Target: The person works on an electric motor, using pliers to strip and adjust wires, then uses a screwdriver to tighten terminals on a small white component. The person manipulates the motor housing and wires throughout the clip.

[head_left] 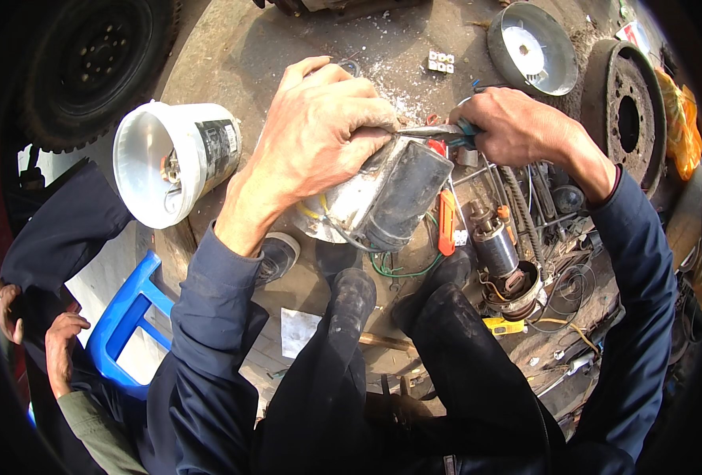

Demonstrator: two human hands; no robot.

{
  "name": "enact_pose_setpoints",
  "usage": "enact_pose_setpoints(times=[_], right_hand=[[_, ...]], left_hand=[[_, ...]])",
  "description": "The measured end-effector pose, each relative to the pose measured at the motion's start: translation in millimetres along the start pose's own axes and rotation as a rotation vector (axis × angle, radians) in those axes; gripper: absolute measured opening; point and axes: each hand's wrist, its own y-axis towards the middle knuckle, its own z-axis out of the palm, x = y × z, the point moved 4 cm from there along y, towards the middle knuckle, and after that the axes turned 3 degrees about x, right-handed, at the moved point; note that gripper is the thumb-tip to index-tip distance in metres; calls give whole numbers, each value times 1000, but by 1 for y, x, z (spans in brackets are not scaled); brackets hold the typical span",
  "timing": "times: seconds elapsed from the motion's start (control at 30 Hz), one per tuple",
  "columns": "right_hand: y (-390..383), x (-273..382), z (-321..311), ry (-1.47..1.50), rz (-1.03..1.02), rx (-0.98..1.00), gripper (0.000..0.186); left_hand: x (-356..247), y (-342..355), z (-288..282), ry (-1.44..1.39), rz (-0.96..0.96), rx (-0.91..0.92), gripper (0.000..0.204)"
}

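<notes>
A grimy silver metal cylinder [356,206] with a black oblong housing [411,196] sits beneath the curled left hand [319,134]. The right hand [519,123] is closed around teal-handled steel pliers [436,132] — a shallow bite could let them slip into the left thumb. The pliers' tips and left-hand hold are hidden — firmness can't be told.

The left hand [319,131] is on the motor [409,196], the right hand [517,123] is on the pliers [467,134], and the plier tips are at the motor's far edge — here is the grip. To the left of it is the bucket [215,146], with small parts [171,168] inside; the wheel [102,59] is beyond, the stool [107,340] nearer the body. Ahead lies the terminal block [440,62]; ahead and right, the pan [561,59], then the drum [656,119]. Behind, slightly right — the knife [447,222]; farther right, the armature [495,249].
</notes>
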Motion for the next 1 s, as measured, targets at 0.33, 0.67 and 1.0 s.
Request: enact_pose_setpoints(times=[0.33, 0.67, 1.0], right_hand=[[-2, -7, 5, 135, -79, -152, 24], [-7, 7, 26, 154, 8, -760, 21], [-5, 17, 38, 17, -27, -824, 29]], left_hand=[[2, 0, 1, -21, -2, -13, 13], [9, 1, 1, -158, -159, -46, 9], [7, 3, -1, -128, -182, 3, 11]])
